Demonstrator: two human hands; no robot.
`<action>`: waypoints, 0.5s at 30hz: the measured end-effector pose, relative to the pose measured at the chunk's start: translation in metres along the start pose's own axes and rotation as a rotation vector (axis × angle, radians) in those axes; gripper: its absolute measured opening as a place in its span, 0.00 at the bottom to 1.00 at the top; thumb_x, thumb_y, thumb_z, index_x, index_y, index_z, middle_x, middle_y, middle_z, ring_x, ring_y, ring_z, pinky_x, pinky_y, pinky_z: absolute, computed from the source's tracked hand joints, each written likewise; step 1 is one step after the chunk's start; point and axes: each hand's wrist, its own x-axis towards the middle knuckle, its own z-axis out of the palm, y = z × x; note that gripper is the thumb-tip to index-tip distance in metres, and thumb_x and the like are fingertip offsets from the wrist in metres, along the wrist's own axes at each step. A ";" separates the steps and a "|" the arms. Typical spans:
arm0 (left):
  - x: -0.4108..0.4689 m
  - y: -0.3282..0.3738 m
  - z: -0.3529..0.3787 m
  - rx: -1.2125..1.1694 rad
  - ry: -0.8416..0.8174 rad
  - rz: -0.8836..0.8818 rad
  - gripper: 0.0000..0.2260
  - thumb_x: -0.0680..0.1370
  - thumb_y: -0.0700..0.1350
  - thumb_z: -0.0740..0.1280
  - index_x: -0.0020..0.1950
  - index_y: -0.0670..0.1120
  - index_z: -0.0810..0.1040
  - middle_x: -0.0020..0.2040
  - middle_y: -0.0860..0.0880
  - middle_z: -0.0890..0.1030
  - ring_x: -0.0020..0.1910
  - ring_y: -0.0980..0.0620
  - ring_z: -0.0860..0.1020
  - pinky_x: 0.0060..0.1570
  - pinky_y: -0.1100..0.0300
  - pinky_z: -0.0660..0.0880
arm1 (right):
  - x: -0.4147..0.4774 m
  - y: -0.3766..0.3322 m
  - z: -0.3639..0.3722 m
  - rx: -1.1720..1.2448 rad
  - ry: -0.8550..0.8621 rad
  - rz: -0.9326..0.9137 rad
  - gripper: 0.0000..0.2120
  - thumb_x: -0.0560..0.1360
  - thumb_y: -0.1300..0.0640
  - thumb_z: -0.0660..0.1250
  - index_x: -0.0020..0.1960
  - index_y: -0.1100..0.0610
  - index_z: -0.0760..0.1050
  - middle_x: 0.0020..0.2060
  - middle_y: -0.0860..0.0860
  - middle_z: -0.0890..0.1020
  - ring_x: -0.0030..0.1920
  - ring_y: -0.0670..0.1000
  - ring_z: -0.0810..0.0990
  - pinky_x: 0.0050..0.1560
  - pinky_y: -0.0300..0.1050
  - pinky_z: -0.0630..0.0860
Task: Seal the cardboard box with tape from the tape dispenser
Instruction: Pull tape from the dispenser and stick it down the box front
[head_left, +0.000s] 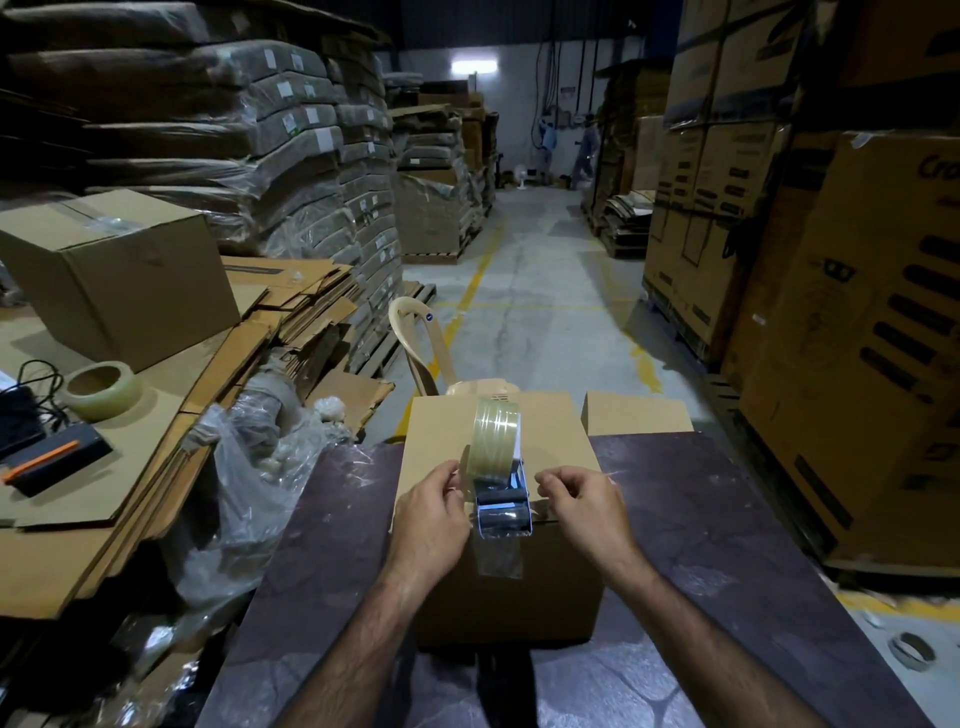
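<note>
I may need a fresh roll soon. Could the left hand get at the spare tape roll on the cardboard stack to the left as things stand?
Probably yes, with a stretch. The spare tape roll lies in the open on the flattened cardboard, nothing covering it, but the left hand is at the tape dispenser now.

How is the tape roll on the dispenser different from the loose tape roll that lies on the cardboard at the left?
The tape roll on the dispenser stands on edge, mounted, atop the cardboard box; the loose tape roll lies flat on a cardboard sheet. The mounted roll has a clear strip pulled out over the box's near edge, with both hands beside it; the loose roll is untouched, and no free end shows. Both are clear, yellowish packing tape.
</note>
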 end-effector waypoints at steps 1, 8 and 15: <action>0.001 0.001 0.002 0.011 -0.034 0.018 0.18 0.81 0.38 0.60 0.71 0.46 0.69 0.63 0.49 0.79 0.54 0.60 0.73 0.51 0.67 0.67 | 0.001 0.000 0.002 -0.009 -0.007 0.000 0.09 0.78 0.58 0.64 0.55 0.56 0.81 0.47 0.49 0.84 0.42 0.40 0.80 0.43 0.35 0.77; 0.014 -0.009 0.009 0.041 -0.167 0.058 0.20 0.81 0.37 0.57 0.71 0.52 0.69 0.58 0.51 0.81 0.50 0.57 0.77 0.37 0.76 0.68 | 0.008 -0.004 0.003 -0.033 -0.151 0.012 0.16 0.79 0.62 0.60 0.67 0.56 0.72 0.62 0.53 0.78 0.59 0.48 0.77 0.58 0.44 0.77; 0.020 -0.013 0.009 -0.013 -0.177 0.090 0.18 0.80 0.38 0.59 0.69 0.52 0.71 0.58 0.52 0.81 0.50 0.60 0.77 0.36 0.77 0.70 | 0.013 -0.001 0.007 0.085 -0.226 0.045 0.18 0.79 0.64 0.59 0.66 0.52 0.73 0.58 0.51 0.81 0.53 0.47 0.81 0.51 0.46 0.81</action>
